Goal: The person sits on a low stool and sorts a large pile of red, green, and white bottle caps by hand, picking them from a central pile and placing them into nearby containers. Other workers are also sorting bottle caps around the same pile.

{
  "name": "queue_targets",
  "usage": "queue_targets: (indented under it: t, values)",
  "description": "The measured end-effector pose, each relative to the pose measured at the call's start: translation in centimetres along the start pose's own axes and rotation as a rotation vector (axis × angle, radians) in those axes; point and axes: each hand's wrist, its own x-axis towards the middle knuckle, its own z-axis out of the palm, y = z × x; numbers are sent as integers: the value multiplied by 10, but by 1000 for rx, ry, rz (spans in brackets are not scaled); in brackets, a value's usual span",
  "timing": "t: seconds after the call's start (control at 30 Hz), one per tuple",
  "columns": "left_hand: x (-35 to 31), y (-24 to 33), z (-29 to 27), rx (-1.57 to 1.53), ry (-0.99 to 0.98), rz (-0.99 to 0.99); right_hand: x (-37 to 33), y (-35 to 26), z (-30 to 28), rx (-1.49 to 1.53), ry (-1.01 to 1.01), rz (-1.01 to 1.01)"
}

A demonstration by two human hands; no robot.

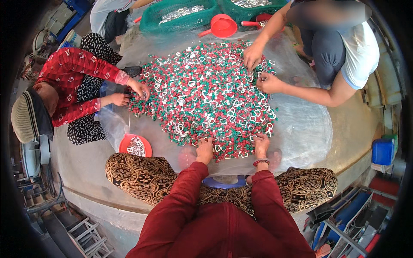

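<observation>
A wide pile of small red and green pellets [189, 92] is mixed with many silvery D-shaped metal rings [205, 125]. At its near edge, my left hand [204, 151] has its fingers bent and drawn together among the pieces. My right hand [261, 146], with a beaded bracelet [261, 162] at the wrist, reaches into the near right edge, fingers likewise curled in. Whatever either hand pinches is too small or too covered to make out. Several rings lie between my hands.
A translucent sheet [303, 129] lies under the pile. At left, a person in a red patterned shirt [71, 71] works the pile; another's hands [269, 82] do so at right. A red scoop [148, 148] contains rings. Green baskets [172, 26] and a red scoop [223, 26] stand behind.
</observation>
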Motion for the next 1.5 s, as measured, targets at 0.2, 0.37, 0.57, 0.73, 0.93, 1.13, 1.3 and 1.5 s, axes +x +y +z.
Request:
queue_targets:
  t: [0.2, 0.37, 0.57, 0.73, 0.93, 1.13, 1.3, 1.5]
  values:
    - [14, -7, -4, -278, -25, 8, -15, -32, 7, 378, -148, 133]
    - [23, -37, 11, -364, 34, 72, -33, -48, 35, 709, -490, 218]
    - [18, -23, -7, -276, -23, -43, -44, -88, 36, 1116, -695, 240]
    - [35, -14, -43, -546, 164, -150, -71, -128, 25, 1502, -888, 189]
    - [39, 51, -137, -888, 309, 141, -59, -115, 24, 1374, -1061, 267]
    - [18, 120, -149, -670, 151, 414, -76, -108, 43, 1062, -693, 457]
    - [27, 73, -87, -589, 130, 164, -23, -59, 30, 1215, -559, 361]
    - [-7, 13, 23, -248, 173, 146, -16, -64, 30, 1198, -354, 407]
